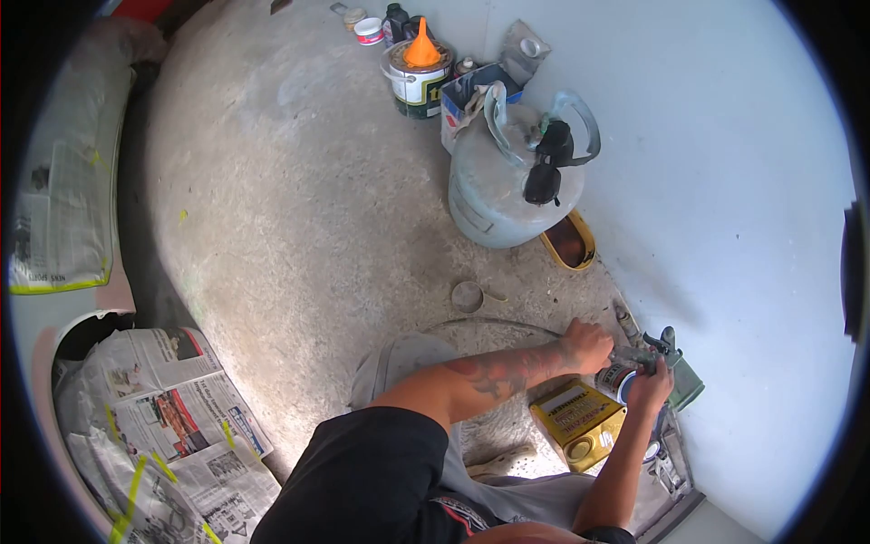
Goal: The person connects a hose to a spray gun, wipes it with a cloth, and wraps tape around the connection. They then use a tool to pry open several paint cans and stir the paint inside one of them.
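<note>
My left hand [589, 345] is closed at the end of a thin grey hose [517, 324] that trails over the floor; the exact grip is hidden. Close beside it, my right hand [650, 386] wraps around what looks like a spray gun [669, 344], with a greyish handle between the hands and a dark head. A green cup-like part [689, 384] shows just beyond my right fingers. Below the hands stands a yellow thinner can [578, 419]. A round labelled tin [615, 383] sits partly hidden behind them.
A gas cylinder [494, 199] with sunglasses [544, 179] stands by the wall, near a yellow cut-open container [571, 243]. Behind are a paint pail [421, 88] and orange funnel [423, 47]. A strainer-like ring [468, 296] lies on the floor. Newspaper-masked bodywork [181, 417] is at left.
</note>
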Demonstrator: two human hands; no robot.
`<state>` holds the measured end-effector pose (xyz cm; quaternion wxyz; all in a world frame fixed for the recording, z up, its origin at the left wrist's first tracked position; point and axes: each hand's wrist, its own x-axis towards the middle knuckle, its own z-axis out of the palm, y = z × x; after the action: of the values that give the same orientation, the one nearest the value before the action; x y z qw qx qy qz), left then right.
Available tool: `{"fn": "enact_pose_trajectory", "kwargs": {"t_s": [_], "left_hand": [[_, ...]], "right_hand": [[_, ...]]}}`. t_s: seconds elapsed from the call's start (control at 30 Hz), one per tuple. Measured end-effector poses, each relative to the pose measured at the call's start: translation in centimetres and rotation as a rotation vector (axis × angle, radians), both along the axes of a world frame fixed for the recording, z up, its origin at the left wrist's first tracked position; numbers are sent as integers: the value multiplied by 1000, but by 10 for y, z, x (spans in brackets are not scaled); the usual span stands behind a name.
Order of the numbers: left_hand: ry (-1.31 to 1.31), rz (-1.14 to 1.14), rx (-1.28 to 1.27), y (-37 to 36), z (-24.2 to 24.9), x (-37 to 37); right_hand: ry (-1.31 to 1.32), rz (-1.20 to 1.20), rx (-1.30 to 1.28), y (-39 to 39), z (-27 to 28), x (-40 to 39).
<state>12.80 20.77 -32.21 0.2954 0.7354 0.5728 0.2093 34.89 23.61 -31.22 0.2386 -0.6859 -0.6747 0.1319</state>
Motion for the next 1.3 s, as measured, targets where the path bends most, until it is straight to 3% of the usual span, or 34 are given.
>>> {"fn": "enact_pose_trajectory", "kwargs": {"t_s": [0.07, 0.17, 0.27, 0.37, 0.43, 0.5, 0.57, 0.63, 0.7, 0.73, 0.83, 0.87, 0.93, 0.97, 1.03, 1.07, 1.13, 1.17, 1.23, 1.27, 1.3], "left_hand": [[-38, -54, -101, 0, -7, 0], [-68, -101, -142, 5, -12, 2], [38, -155, 39, 3, -6, 2], [34, -57, 167, 3, -3, 7], [-51, 13, -13, 2, 7, 5], [-82, -50, -77, 5, -6, 7], [-111, -110, -143, 6, -14, 8], [-97, -135, -125, 5, -18, 9], [-103, -151, -69, 3, -16, 8], [-108, -157, -13, 2, -15, 8], [-226, -96, 14, 1, -25, 13], [-224, -101, 14, 4, -27, 14], [-313, -135, -298, 15, -30, 15], [-312, -137, -298, 17, -29, 13], [-370, -137, -309, 16, -23, 7], [-371, -137, -310, 12, -19, 7], [-146, -109, 257, 4, -10, 6], [-143, -112, 255, 4, -7, 6], [-121, -86, 399, 3, -3, 6], [-121, -91, 398, 5, 0, 7], [-169, -86, 184, 8, 2, 7]], "right_hand": [[-68, 4, 33, 0, -7, 6], [88, 13, 44, 2, -16, 21], [-101, 43, 71, -6, 3, 1], [-317, 5, 40, -7, 13, 0], [-221, -13, 27, -7, 10, 4], [-289, -70, 1, -11, 19, -7], [-27, -50, -20, -11, 22, -9], [11, -33, -31, -13, 22, -5], [-362, 53, 201, -12, 5, 9], [-362, 46, 199, -8, -4, 18], [148, 45, 120, 2, -28, 42], [149, 41, 120, 2, -25, 40], [293, 48, 91, 2, -19, 32], [294, 46, 92, 1, -10, 23], [1198, -317, -168, 1, 14, 3], [1197, -317, -168, 2, 19, 0], [1228, -387, -129, 4, 23, -2], [1230, -391, -129, 4, 12, 9], [109, 92, 246, 6, -18, 39], [110, 87, 245, 5, -16, 36], [440, -29, 123, 4, -7, 28]]}}
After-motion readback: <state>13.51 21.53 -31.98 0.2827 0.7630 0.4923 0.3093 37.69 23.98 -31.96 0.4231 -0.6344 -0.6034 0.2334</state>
